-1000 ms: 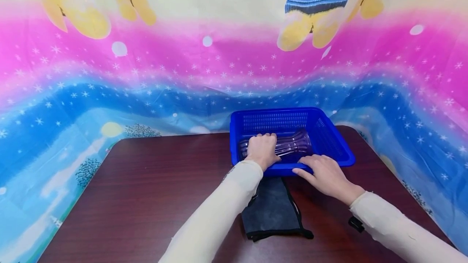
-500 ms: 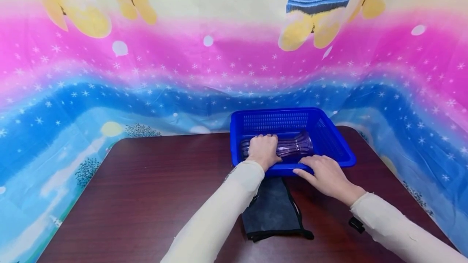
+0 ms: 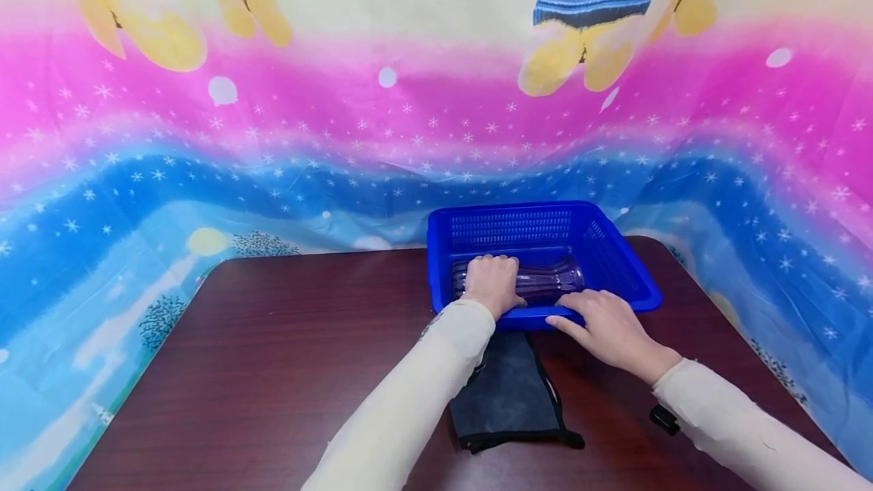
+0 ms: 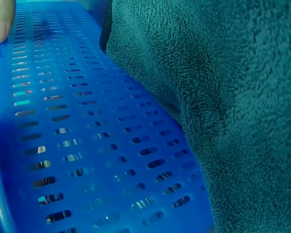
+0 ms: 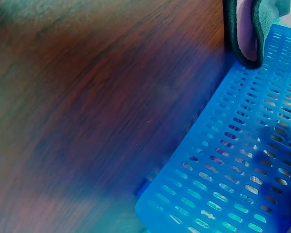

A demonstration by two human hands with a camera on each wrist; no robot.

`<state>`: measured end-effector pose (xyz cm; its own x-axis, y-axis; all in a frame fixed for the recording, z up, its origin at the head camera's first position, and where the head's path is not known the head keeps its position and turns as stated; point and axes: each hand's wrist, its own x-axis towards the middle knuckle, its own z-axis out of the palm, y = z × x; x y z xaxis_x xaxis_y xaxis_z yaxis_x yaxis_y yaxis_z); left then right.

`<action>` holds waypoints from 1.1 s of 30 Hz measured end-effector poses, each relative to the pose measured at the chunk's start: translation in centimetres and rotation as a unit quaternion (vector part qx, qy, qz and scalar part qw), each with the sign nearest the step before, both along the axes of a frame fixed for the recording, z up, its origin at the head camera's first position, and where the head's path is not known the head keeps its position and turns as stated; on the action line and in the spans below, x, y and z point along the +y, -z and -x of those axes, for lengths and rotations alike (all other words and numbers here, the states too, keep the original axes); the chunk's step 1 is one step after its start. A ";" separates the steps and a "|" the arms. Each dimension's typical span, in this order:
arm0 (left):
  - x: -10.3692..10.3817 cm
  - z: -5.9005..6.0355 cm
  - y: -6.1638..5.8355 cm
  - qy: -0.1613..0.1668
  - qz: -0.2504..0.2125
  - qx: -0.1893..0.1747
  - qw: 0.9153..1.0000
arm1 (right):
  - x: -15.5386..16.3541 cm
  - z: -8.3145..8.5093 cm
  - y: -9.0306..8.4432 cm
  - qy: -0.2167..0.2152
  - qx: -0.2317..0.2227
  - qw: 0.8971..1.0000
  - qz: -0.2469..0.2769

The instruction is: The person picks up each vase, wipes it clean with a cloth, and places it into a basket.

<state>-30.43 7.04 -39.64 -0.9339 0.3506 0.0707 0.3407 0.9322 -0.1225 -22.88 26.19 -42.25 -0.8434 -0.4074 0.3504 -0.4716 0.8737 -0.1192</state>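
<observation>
From my remote station, near to far: a dark cloth [image 3: 508,392] lies at six o'clock on the table [image 3: 273,354]. My right hand [image 3: 603,328] rests with relaxed fingers on the blue basket's [image 3: 614,260] near rim; my left hand [image 3: 492,284] grips the clear vase [image 3: 546,279] lying inside. I judge lifting it out comes next, calling for a firm hold. No writing is readable.

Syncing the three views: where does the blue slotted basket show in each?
Head: blue basket right of centre on the table's far edge, left hand inside it.
Left wrist: its slotted wall fills the left half.
Right wrist: its wall sits lower right.
Shared landmark: dark cloth against the basket.
</observation>
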 end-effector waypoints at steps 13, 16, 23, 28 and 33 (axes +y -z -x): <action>-0.2 0.0 -0.1 0.004 0.001 -0.016 1.000 | -0.1 -0.1 0.0 0.009 -0.009 1.000 -0.001; -0.3 0.1 -0.1 0.004 -0.001 -0.019 1.000 | -0.1 -0.1 0.0 0.006 -0.005 1.000 -0.001; -0.5 0.1 -0.2 0.007 -0.011 -0.023 1.000 | -0.1 -0.1 0.0 0.006 -0.001 1.000 -0.004; -0.6 0.1 -0.2 0.012 -0.018 -0.026 0.999 | -0.2 -0.1 0.0 0.006 -0.004 1.000 -0.006; -0.8 0.1 -0.4 0.012 -0.026 -0.037 0.999 | -0.2 -0.1 0.0 0.004 -0.007 1.000 -0.010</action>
<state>-30.51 6.23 -39.29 -0.9286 0.3704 0.0208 0.3691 0.9281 -0.0477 -22.76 26.04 -42.24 -0.8516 -0.4073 0.3300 -0.4629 0.8797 -0.1090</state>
